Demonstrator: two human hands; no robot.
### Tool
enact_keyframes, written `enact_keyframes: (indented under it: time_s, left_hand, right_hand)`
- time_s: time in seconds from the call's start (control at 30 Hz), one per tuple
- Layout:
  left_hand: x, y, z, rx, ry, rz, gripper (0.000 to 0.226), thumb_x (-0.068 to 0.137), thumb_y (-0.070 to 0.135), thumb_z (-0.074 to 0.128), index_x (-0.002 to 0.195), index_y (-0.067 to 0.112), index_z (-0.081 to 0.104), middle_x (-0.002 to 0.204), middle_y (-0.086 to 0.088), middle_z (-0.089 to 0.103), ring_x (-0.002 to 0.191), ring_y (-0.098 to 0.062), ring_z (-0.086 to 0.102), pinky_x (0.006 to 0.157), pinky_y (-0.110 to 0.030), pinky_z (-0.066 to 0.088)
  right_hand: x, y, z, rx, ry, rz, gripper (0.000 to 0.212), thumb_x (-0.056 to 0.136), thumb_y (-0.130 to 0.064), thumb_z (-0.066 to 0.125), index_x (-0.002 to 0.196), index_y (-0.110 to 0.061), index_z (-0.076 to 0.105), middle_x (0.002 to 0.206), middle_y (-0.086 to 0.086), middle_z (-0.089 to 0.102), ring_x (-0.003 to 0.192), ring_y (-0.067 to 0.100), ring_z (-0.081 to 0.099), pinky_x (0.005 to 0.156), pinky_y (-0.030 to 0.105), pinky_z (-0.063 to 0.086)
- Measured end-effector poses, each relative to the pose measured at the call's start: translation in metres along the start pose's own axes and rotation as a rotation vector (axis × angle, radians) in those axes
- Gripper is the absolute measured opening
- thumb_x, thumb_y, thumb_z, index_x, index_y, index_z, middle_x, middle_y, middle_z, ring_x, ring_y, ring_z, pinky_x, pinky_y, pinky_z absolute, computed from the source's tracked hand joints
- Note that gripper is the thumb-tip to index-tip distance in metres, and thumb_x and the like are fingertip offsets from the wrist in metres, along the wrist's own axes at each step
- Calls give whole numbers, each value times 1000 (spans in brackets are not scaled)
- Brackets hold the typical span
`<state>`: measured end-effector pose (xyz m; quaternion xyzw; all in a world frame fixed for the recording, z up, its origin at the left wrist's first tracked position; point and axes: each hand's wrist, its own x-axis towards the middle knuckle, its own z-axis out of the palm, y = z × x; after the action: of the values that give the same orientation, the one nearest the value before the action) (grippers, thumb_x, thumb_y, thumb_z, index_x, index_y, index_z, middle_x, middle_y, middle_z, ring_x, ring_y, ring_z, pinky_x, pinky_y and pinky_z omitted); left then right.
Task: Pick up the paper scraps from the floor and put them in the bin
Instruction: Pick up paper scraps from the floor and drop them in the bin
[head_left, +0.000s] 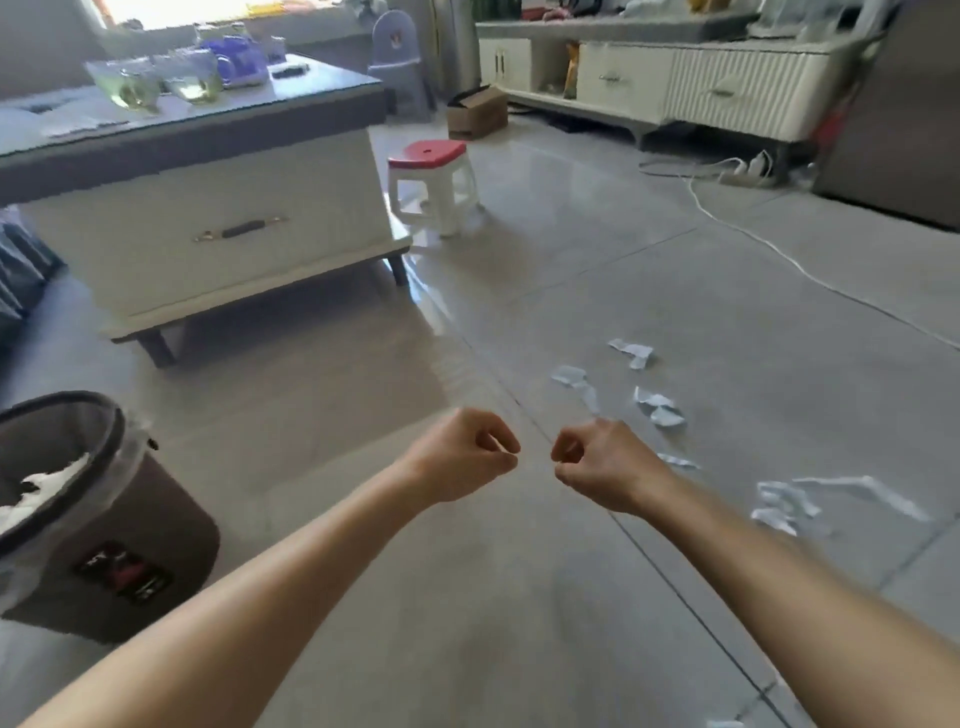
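Several white paper scraps lie scattered on the grey tiled floor at the right, with a larger cluster nearer me. A brown bin with a clear liner stands at the lower left and holds white paper. My left hand and my right hand hover side by side above the floor in the middle, both loosely curled into fists with nothing visible in them. The right hand is just left of the scraps; the bin is well to the left of both hands.
A white coffee table with glasses on top stands at the back left. A red-topped stool is beyond it. A white cable runs across the floor at the right. A cardboard box and a TV cabinet sit at the back.
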<state>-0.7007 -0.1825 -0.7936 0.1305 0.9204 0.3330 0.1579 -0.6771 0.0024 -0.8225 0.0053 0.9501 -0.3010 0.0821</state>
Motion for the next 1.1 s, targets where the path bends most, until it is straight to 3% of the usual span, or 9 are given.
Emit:
enact_keyframes:
  time_s: [0.13, 0.3, 0.47, 0.67, 0.8, 0.9, 1.1]
  left_hand:
    - [44, 54, 76, 148, -114, 31, 9, 83, 17, 67, 91, 20, 70, 76, 6, 65, 61, -3, 57, 55, -9, 42]
    - [90, 100, 158, 241, -219, -25, 9, 81, 17, 68, 88, 22, 70, 83, 2, 69, 69, -11, 64, 62, -17, 46]
    - [128, 111, 183, 330, -255, -97, 18, 81, 20, 67, 98, 18, 71, 97, -1, 71, 90, -19, 67, 74, -22, 50]
    - [195, 84, 189, 294, -166, -150, 24, 81, 22, 68, 104, 19, 70, 108, -4, 69, 96, -18, 63, 78, -23, 47]
    - [254, 57, 188, 235, -99, -175, 39, 78, 27, 76, 115, 19, 65, 123, -11, 58, 105, -24, 58, 80, -22, 40]
    - [296, 39, 178, 229, -64, -173, 54, 75, 26, 77, 126, 19, 58, 136, -13, 44, 118, -28, 50, 92, -27, 41]
    - [355, 19, 164, 301, -221, -204, 93, 70, 38, 82, 147, 35, 31, 160, -16, -1, 144, -35, 20, 115, -40, 27]
  right_hand:
    - [-38, 111, -43, 12, 20, 146, 20, 80, -16, 59, 97, -19, 70, 105, 7, 71, 97, 22, 65, 85, 30, 53]
    - [-74, 216, -85, 104, 81, 298, 15, 78, -20, 59, 88, -21, 70, 95, 3, 71, 91, 21, 65, 82, 33, 55]
    - [-59, 252, -97, 176, 93, 358, 13, 78, -17, 59, 86, -18, 69, 92, 3, 70, 88, 20, 65, 79, 36, 56]
    - [8, 263, -85, 233, 68, 369, 20, 79, -20, 57, 96, -18, 67, 95, 3, 69, 91, 23, 64, 81, 39, 56]
    - [68, 272, -75, 192, 45, 386, 25, 81, -21, 57, 105, -18, 64, 106, 3, 67, 99, 22, 62, 87, 36, 53]
    - [111, 275, -65, 134, 29, 399, 28, 82, -20, 56, 109, -17, 63, 112, 6, 64, 102, 24, 60, 87, 35, 51]
    - [169, 269, -54, 23, -72, 390, 37, 81, -25, 59, 117, -18, 56, 122, 8, 53, 109, 28, 55, 89, 37, 49]
